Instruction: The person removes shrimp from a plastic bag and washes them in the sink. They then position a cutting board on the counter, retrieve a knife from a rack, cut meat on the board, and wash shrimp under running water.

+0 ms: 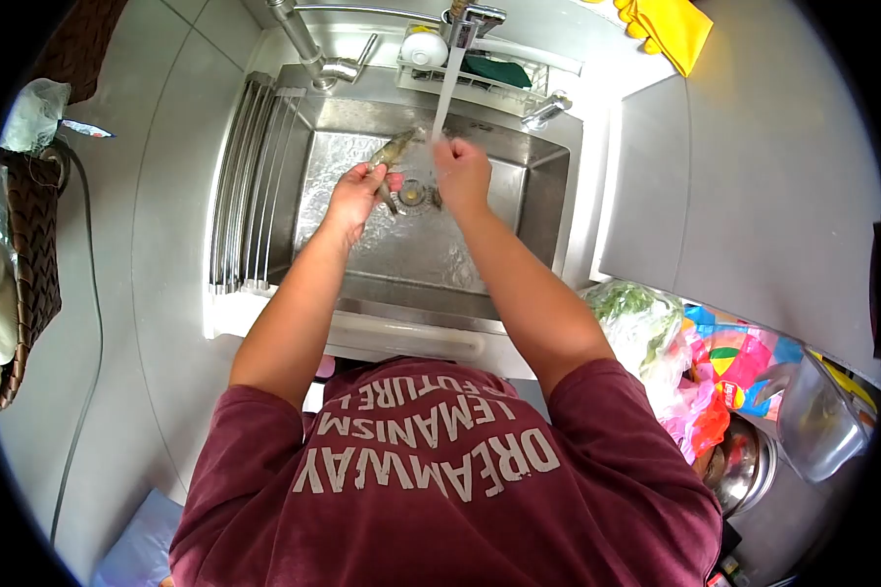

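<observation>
Over the sink (416, 256), my left hand (357, 196) pinches what looks like a raw shrimp (394, 149), greenish-brown and slender. Its upper part points up towards the water stream, and a thin dark end hangs below my fingers. Beside it, my right hand (463, 174) is closed under the stream of running water (447, 96). Whatever those fingers may hold is hidden; a small dark bit shows just below them. The faucet (475, 22) pours from above. Between and below my hands lies the drain (412, 193), with water spread over the sink floor.
A roll-up metal rack (248, 186) covers the sink's left side. Behind stand a second tap (313, 54) and a wire caddy (519, 88) with a green cloth. Yellow gloves (671, 34) lie back right. Bagged greens (636, 313) and a clear container (820, 416) are at right.
</observation>
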A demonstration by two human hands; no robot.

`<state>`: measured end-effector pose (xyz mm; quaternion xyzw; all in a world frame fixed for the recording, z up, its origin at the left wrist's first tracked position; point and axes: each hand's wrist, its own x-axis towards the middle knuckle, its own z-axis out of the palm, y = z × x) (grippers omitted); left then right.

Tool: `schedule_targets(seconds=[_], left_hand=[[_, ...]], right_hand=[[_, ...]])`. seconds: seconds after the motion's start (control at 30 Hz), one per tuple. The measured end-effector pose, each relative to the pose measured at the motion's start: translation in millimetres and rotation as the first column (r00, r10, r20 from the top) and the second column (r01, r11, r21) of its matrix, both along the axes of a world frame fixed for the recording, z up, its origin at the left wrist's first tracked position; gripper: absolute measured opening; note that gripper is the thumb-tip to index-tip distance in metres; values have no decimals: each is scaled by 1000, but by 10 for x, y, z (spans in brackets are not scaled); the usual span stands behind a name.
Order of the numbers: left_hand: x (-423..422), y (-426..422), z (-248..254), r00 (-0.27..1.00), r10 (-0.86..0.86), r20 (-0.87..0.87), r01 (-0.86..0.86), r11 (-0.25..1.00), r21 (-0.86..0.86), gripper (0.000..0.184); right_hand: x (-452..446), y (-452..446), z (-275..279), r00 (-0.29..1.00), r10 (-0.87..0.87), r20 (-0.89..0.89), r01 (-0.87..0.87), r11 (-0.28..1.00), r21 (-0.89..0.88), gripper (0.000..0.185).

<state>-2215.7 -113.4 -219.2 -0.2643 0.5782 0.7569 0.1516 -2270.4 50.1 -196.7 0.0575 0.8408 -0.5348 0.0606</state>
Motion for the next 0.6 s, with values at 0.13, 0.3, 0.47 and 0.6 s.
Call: schedule_targets(seconds=[0.13,0.3,0.47,0.6], left_hand=[[-32,203,-5,995,60,-85,-53,995,82,24],[56,521,64,947,-113,-302,-56,863,-502,19],[208,614,250,873,-359,-330,-67,582,-810,25],[154,434,102,941,-74,-329,-52,932,-359,25]], right_hand=[[166,18,-150,998,46,-42,-46,999,9,36],[237,-10,-97,984,129,125,-110,983,-148,37],[201,-80,-211,956,87,281,15,940,-340,27],[97,-22,-241,915,114,387,83,885,-457,22]])
